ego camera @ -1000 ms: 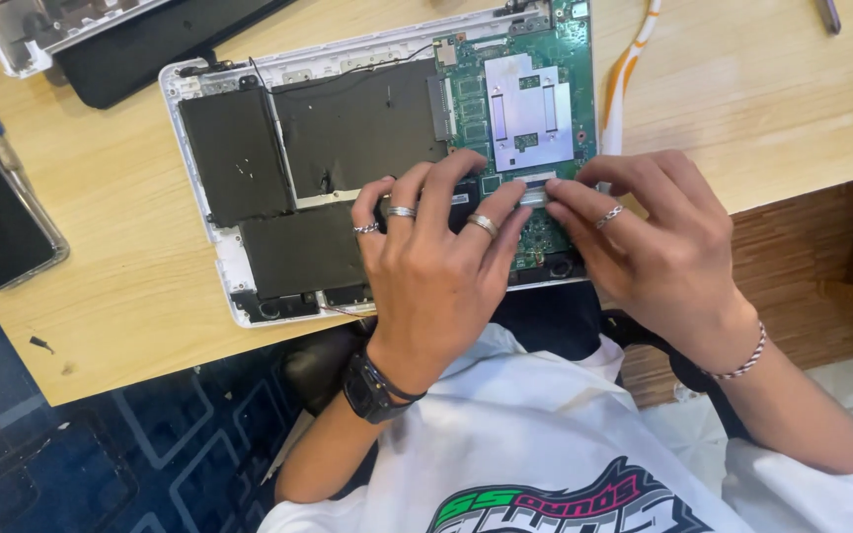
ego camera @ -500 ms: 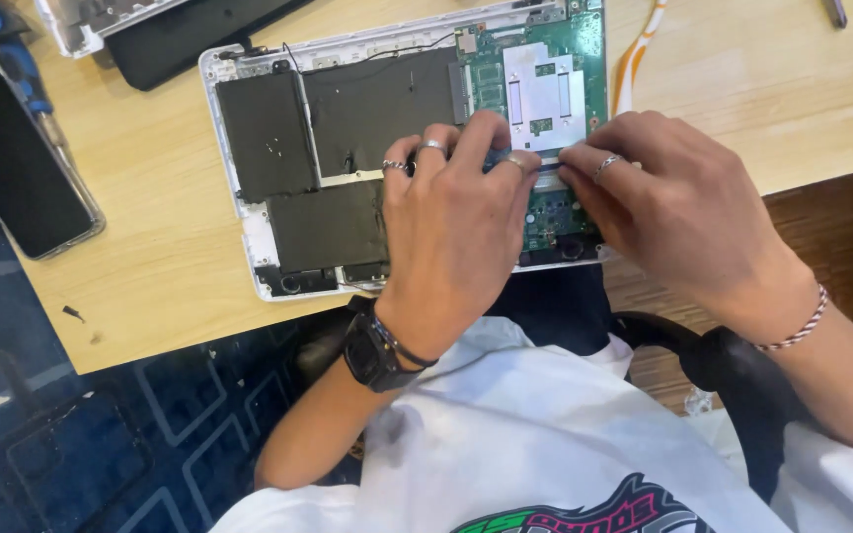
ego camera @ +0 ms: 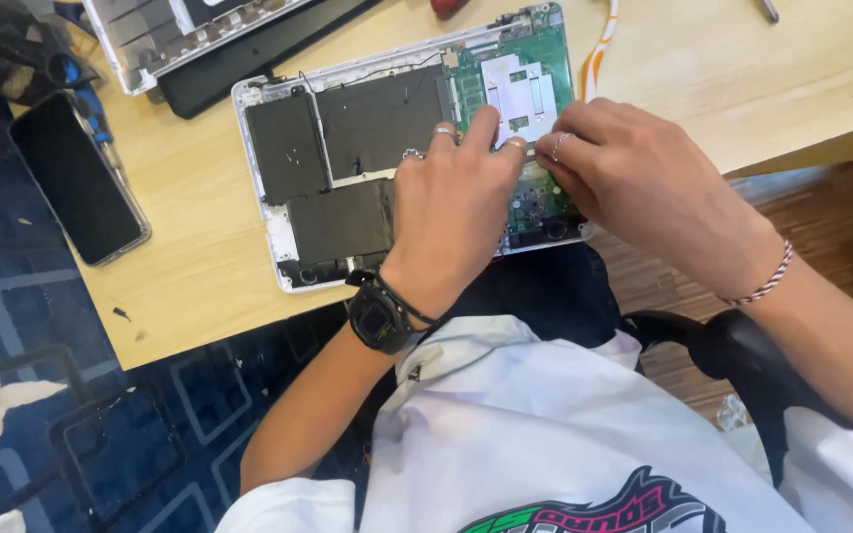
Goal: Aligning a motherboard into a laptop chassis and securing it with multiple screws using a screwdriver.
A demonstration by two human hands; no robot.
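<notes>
Where the pale wooden worktop (ego camera: 703, 69) fills the upper frame, one opened laptop base (ego camera: 288, 259) lies on it, near the front edge, white shell up with its cover off. All places below are taken from that base.

Inside it: three flat dark grey battery cells (ego camera: 377, 120), two side by side along the far half, one toward the near left. One green circuit board (ego camera: 545, 44) takes up the right end, carrying one silvery metal plate (ego camera: 515, 89).

Beyond the base's far left corner, one black slab and one clear-and-silver panel (ego camera: 165, 35) lie stacked, partly out of frame. Well left of the base, one black phone (ego camera: 76, 188) lies face up at the worktop's edge.

Two hands, both over the base's right end. The left hand (ego camera: 451, 212), with two rings, a black watch (ego camera: 379, 318) and a thin band at the wrist, has fingertips bent down at the near edge of the plate. The right hand (ego camera: 644, 188), with one ring and one braided bracelet (ego camera: 762, 281), meets it fingertip to fingertip over the board. Fingers of both are curled close; whether either grip is pinching a part I cannot tell, the contact spot being hidden.

Just right of the board, one orange and white strip (ego camera: 599, 54) lies on the wood.
</notes>
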